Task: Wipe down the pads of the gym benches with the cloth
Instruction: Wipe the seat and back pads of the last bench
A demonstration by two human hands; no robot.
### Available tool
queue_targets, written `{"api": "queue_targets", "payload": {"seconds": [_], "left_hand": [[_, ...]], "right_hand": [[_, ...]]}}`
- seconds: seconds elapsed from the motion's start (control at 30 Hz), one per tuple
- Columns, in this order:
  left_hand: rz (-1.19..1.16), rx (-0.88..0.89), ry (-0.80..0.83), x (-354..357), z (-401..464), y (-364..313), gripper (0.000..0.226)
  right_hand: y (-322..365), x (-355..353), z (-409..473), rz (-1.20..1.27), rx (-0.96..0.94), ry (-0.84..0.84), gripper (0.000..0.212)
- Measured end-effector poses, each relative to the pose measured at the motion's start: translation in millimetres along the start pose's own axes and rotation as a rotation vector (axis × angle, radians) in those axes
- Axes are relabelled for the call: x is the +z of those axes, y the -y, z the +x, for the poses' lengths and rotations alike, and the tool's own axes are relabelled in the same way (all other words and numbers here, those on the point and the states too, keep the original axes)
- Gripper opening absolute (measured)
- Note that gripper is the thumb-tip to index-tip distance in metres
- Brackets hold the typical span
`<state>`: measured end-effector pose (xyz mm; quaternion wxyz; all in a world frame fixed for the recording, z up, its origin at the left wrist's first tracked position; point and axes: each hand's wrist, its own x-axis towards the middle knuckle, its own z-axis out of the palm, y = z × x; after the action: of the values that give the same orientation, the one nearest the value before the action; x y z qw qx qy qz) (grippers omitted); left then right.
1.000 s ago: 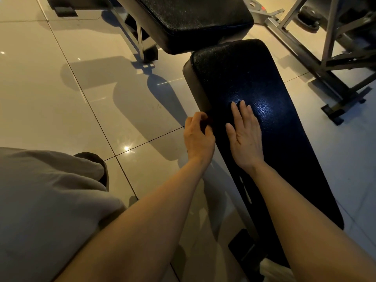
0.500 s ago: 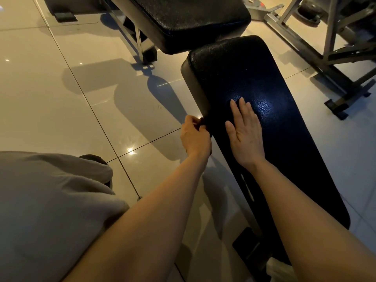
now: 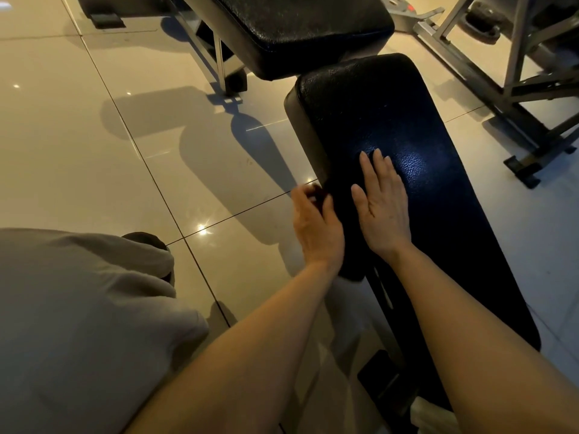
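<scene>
A long black bench pad (image 3: 391,114) runs away from me on the right. My right hand (image 3: 382,205) lies flat on its top, fingers straight and together. My left hand (image 3: 316,227) is at the pad's left side, fingers curled and pinching a dark cloth (image 3: 352,264). The cloth hangs down the pad's side and is hard to tell apart from the pad in the dim light.
A second black bench pad (image 3: 307,29) on a metal leg stands just beyond the first. A grey metal rack (image 3: 517,89) is on the floor at right. My grey trouser leg (image 3: 78,324) and dark shoe (image 3: 147,242) are at left on glossy tiles. Something white (image 3: 432,415) lies under the bench.
My left hand has slid slightly toward me along the pad's left side and its fingers have shifted on the cloth. My right hand has stayed flat on the pad.
</scene>
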<state>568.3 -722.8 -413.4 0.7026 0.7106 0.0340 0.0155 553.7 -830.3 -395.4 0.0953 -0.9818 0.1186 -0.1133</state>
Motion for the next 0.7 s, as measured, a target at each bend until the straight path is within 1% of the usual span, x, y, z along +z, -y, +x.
{"api": "queue_targets", "payload": {"seconds": [0.07, 0.13, 0.2, 0.27, 0.33, 0.37, 0.47, 0.53, 0.6, 0.7], "left_hand": [[0.001, 0.119, -0.111, 4, 23, -16, 0.019], [0.023, 0.183, -0.100, 10, 36, -17, 0.018], [0.036, 0.165, -0.048, 10, 33, -9, 0.017], [0.050, 0.109, 0.049, 5, 18, 9, 0.016], [0.077, 0.092, 0.123, 0, 4, 22, 0.015], [0.073, 0.103, 0.115, -1, 1, 22, 0.014], [0.004, 0.168, -0.042, 0, 26, -2, 0.016], [-0.029, 0.196, -0.081, 3, 47, -17, 0.017], [-0.052, 0.199, -0.052, 6, 51, -17, 0.016], [-0.014, 0.166, 0.038, 6, 28, 3, 0.020]], "right_hand": [[0, 0, 0, -0.017, 0.004, 0.001, 0.063], [1, 0, 0, -0.043, 0.006, 0.001, 0.063], [2, 0, 0, -0.053, 0.009, 0.004, 0.063], [2, 0, 0, -0.047, 0.011, 0.005, 0.064], [1, -1, -1, -0.032, 0.007, 0.007, 0.064], [1, -1, -1, -0.028, 0.004, 0.010, 0.063], [0, -1, 0, -0.027, 0.000, 0.014, 0.062], [-1, 0, 0, -0.035, 0.004, 0.013, 0.063], [0, 1, 0, -0.050, 0.008, 0.007, 0.063], [-1, 1, 0, -0.050, 0.008, 0.008, 0.063]]}}
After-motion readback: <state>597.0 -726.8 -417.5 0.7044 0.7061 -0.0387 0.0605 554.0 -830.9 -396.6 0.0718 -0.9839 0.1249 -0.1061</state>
